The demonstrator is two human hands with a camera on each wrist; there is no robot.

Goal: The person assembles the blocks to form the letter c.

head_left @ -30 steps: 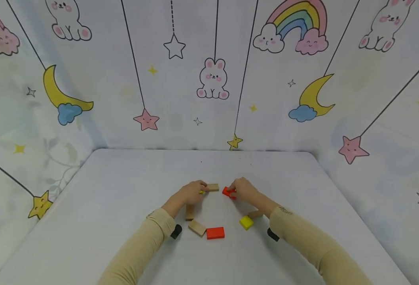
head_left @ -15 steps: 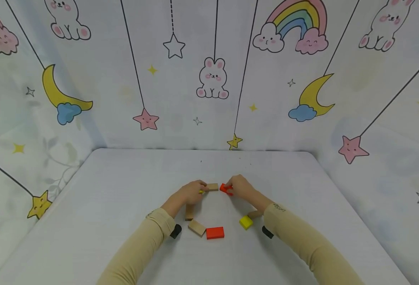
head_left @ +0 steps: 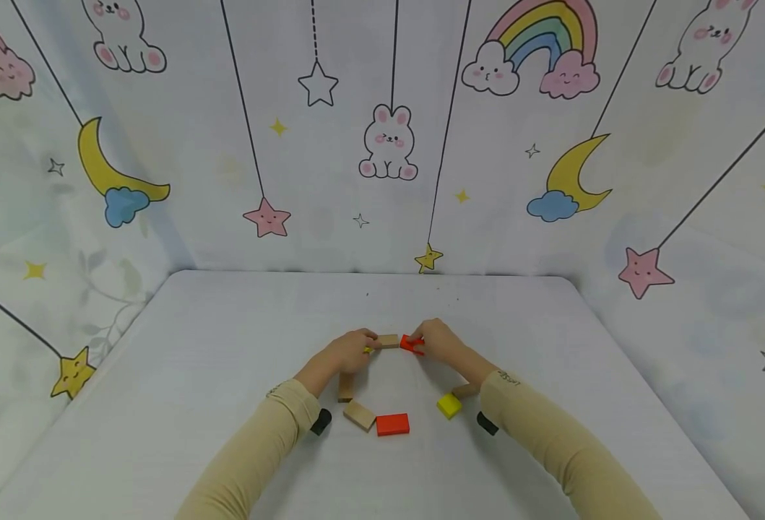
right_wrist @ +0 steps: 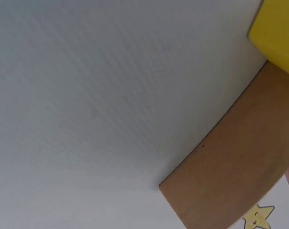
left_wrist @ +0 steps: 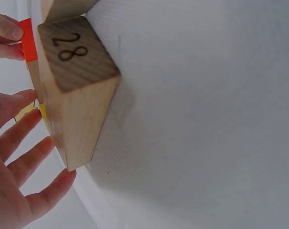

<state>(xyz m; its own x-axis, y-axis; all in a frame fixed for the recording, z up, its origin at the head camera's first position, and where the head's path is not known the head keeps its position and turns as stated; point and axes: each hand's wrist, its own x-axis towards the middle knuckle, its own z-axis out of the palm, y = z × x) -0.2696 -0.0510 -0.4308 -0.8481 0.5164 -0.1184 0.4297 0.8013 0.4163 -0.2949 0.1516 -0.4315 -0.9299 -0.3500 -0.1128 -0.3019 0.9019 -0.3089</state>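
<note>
In the head view my right hand (head_left: 439, 339) pinches a red block (head_left: 405, 342), its left end right at a plain wooden block (head_left: 389, 341). On that wooden block's other side, my left hand (head_left: 349, 349) pinches a mostly hidden yellow block (head_left: 368, 350) between thumb and index finger; its other fingers are spread in the left wrist view. Nearer me, below the left hand, stands a wooden block (head_left: 346, 388). A wooden block marked 28 (left_wrist: 77, 52) looms large in the left wrist view. The blocks trace a broken ring on the table.
On the ring's near side lie another wooden block (head_left: 359, 415) and a red block (head_left: 392, 425), touching at a corner. At right, a yellow block (head_left: 449, 406) meets a wooden block (head_left: 465, 391) under the right forearm. A patterned cloth wall (head_left: 330, 159) rises behind the white table (head_left: 258, 310).
My right hand has slid the red block left and slightly away from me, up to the wooden block's end, slowing over the last half second. The left hand has stayed in place.
</note>
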